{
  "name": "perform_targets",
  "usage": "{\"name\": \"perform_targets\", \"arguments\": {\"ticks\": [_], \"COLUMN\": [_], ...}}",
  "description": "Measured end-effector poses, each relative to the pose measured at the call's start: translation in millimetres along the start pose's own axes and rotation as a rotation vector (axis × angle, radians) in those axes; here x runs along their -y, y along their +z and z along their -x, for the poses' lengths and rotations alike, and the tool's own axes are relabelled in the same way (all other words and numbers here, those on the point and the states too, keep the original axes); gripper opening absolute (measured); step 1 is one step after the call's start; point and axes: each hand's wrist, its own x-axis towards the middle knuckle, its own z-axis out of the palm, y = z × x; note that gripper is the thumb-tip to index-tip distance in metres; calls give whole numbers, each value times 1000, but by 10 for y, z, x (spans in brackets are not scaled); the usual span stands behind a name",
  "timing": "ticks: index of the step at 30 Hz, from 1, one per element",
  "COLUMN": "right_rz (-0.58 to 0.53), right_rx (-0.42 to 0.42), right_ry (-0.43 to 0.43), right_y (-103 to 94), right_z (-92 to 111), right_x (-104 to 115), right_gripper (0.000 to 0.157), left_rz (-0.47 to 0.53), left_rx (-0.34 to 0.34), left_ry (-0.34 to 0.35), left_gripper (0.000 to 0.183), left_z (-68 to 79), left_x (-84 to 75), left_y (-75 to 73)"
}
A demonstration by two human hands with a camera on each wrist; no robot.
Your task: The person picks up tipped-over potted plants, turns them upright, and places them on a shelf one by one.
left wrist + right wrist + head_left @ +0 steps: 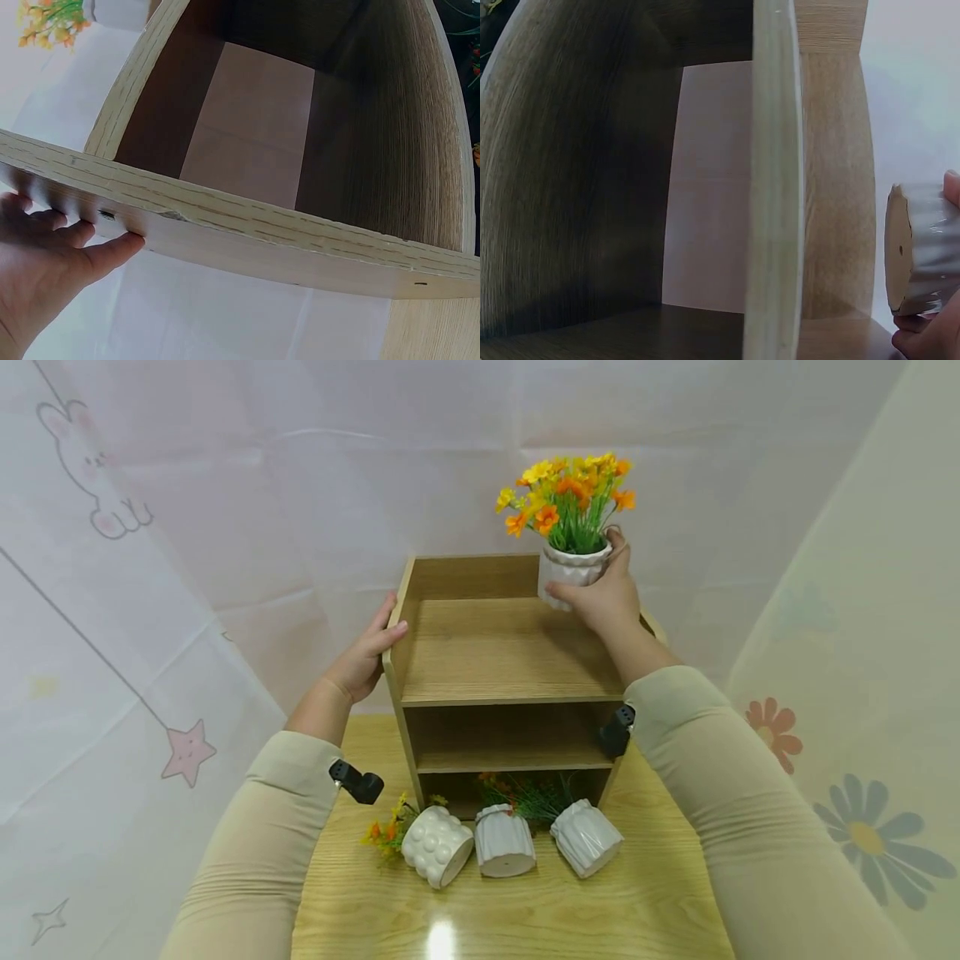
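A wooden shelf (510, 647) with a top tray and two lower levels stands on the table. My right hand (611, 597) grips a white ribbed flower pot (566, 578) with yellow and orange flowers (573, 493), upright above the top level's right rear part. In the right wrist view the underside of this pot (898, 251) shows, apart from the shelf's top board. My left hand (363, 656) rests on the outer left side of the shelf, thumb by its upper edge; the left wrist view shows its fingertips (127, 244) touching the side panel (225, 236).
Before the shelf, on the wooden table (360, 910), three flower pots lie tipped over: a bubbled white one (437, 847), a ribbed one (505, 842) and another white one (587, 837). Their flowers point toward the bottom level or left. A pale printed curtain (300, 485) hangs behind.
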Motion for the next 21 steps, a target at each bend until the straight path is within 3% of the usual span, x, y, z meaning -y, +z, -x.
{"name": "perform_targets", "arguments": {"ticks": [21], "right_rz": [29], "right_rx": [2], "right_ry": [44], "right_y": [190], "right_z": [-2], "right_x": [-272], "right_gripper": [114], "left_rz": [-6], "left_rx": [3], "left_ry": [-8], "left_gripper": [76], "left_z": [32], "left_x": [4], "left_y": [10]}}
